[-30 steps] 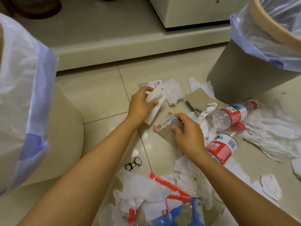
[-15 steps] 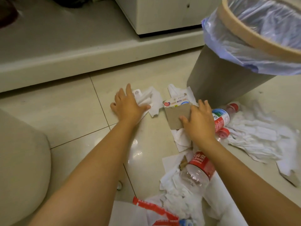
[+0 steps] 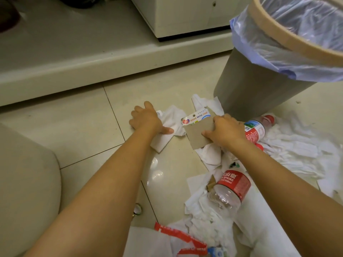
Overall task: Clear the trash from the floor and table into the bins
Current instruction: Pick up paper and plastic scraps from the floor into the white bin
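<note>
My left hand point(image 3: 146, 119) curls over a wad of white tissue point(image 3: 167, 128) on the tiled floor, thumb pressed on it. My right hand point(image 3: 225, 129) grips a brown cardboard piece point(image 3: 197, 133) with a printed packaging card point(image 3: 196, 116) behind it, just right of the tissue. A grey bin point(image 3: 256, 93) with a blue-tinted plastic liner stands tilted in view at the upper right, right behind my right hand. Two clear bottles with red labels lie nearby: one bottle point(image 3: 257, 128) just past my right hand, another bottle point(image 3: 230, 190) lower down on crumpled paper.
Crumpled white paper point(image 3: 297, 151) covers the floor right of the bin's base and at the bottom centre, with a red-printed wrapper point(image 3: 181, 238). A beige rounded object point(image 3: 24, 182) fills the left edge. A raised ledge point(image 3: 92, 71) with a white cabinet runs across the back.
Both hands moved away from me toward the bin, carrying the tissue and cardboard. My left hand, flat on the tissue half a second ago, now curls round it. The view shifted right.
</note>
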The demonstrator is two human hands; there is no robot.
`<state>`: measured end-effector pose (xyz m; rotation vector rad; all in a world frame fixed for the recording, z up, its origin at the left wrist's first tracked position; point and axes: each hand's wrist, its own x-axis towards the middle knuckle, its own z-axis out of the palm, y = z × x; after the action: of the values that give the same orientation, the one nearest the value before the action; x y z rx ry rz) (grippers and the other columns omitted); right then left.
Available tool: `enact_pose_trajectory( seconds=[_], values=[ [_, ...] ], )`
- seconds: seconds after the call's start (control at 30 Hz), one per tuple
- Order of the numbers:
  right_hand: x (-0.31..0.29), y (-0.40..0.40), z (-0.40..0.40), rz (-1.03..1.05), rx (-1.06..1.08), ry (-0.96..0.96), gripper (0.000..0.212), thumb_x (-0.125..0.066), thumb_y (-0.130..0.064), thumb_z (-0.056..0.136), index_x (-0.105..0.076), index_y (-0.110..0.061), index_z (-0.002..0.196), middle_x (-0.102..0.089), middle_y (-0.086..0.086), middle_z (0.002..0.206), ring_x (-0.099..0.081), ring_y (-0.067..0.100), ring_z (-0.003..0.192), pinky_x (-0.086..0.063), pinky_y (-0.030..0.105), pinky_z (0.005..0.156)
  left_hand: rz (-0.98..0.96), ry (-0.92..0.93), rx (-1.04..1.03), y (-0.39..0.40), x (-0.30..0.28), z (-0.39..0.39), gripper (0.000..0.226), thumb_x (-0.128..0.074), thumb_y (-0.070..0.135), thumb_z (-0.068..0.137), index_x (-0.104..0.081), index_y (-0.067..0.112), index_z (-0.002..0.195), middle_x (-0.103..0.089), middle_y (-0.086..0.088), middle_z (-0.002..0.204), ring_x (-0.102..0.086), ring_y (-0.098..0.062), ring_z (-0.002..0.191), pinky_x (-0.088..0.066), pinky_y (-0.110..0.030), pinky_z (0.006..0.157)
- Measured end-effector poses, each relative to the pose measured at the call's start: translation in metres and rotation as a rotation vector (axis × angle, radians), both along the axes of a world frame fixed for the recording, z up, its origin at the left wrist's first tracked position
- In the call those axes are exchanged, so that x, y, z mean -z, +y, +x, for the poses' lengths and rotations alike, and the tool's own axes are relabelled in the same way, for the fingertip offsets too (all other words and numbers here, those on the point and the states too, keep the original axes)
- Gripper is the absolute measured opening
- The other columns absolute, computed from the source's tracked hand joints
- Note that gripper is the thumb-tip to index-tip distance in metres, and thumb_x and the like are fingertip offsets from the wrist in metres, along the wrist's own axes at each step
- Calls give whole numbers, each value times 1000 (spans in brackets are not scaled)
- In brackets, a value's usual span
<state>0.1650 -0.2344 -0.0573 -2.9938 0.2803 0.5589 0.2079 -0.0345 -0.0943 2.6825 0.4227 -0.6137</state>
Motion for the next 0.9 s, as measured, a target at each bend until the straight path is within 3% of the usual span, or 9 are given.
enact_pose_trajectory(
  seconds=[0.07, 0.17, 0.27, 0.33, 0.4, 0.57, 0.7, 0.8, 0.9],
  values=[
    [-3, 0, 1, 99, 27, -45, 56, -74, -42, 76, -50, -14, 119, -43, 11, 122, -52, 31, 109, -45, 48, 94, 74, 34, 45, 2, -2, -3, 112, -80, 66, 55, -30, 11, 139, -38, -11, 137, -35, -29, 127, -36, -37, 96],
    [-2, 6, -2, 227, 38, -106, 72, -83, -25, 68, -41, -19, 125, -41, 10, 127, -52, 31, 111, -48, 46, 91, 98, 89, 66, 6, -4, -9, 118, -80, 67, 52, -29, 9, 140, -31, -10, 140, -27, -29, 131, -31, -38, 101],
    [1, 10, -3, 320, 71, -69, 88, -85, -21, 65, -36, -16, 137, -46, 11, 133, -53, 30, 115, -47, 41, 92, 5, 57, 36, 12, -8, -16, 108, -85, 59, 53, -33, 10, 134, -42, -9, 133, -39, -29, 124, -33, -38, 98],
    [3, 8, -4, 369, 51, -20, 70, -85, -22, 65, -51, -13, 126, -58, 9, 122, -58, 26, 103, -50, 36, 84, -113, -7, 13, 19, -11, -22, 93, -88, 50, 56, -37, 12, 124, -56, -5, 116, -54, -26, 103, -40, -35, 83],
    [3, 4, -7, 496, 70, 24, 49, -84, -18, 67, -60, -14, 110, -65, 5, 108, -61, 22, 92, -52, 34, 76, -247, -32, 23, 26, -13, -27, 85, -89, 44, 56, -40, 14, 119, -56, -1, 104, -55, -20, 87, -47, -34, 74],
    [-1, -5, -16, 892, 285, -174, 30, -76, -13, 78, -59, -18, 103, -65, -4, 92, -61, 7, 76, -51, 17, 61, -765, 14, -61, 33, -11, -37, 73, -88, 38, 61, -48, 26, 120, -60, 1, 115, -60, -16, 96, -56, -38, 81],
    [-1, -14, -15, 943, 501, -337, 28, -68, -14, 85, -60, -15, 112, -66, 4, 103, -64, 18, 85, -53, 26, 66, -614, -32, 82, 8, -6, -29, 105, -87, 41, 62, -27, 20, 146, -43, -2, 143, -49, -23, 122, -46, -34, 90],
    [3, -20, -4, 876, 499, -335, 31, -65, -16, 88, -58, -13, 119, -63, 2, 105, -61, 19, 90, -52, 26, 68, -422, -64, 134, -7, -1, -21, 97, -86, 41, 65, -32, 11, 139, -50, -8, 134, -52, -26, 114, -45, -34, 83],
    [13, -23, 9, 749, 417, -321, 34, -66, -22, 87, -59, -12, 118, -62, 3, 113, -61, 22, 98, -54, 40, 86, -248, -135, 128, -13, 4, -21, 83, -85, 47, 63, -45, 16, 129, -48, -6, 129, -45, -25, 117, -42, -36, 88]
  ],
)
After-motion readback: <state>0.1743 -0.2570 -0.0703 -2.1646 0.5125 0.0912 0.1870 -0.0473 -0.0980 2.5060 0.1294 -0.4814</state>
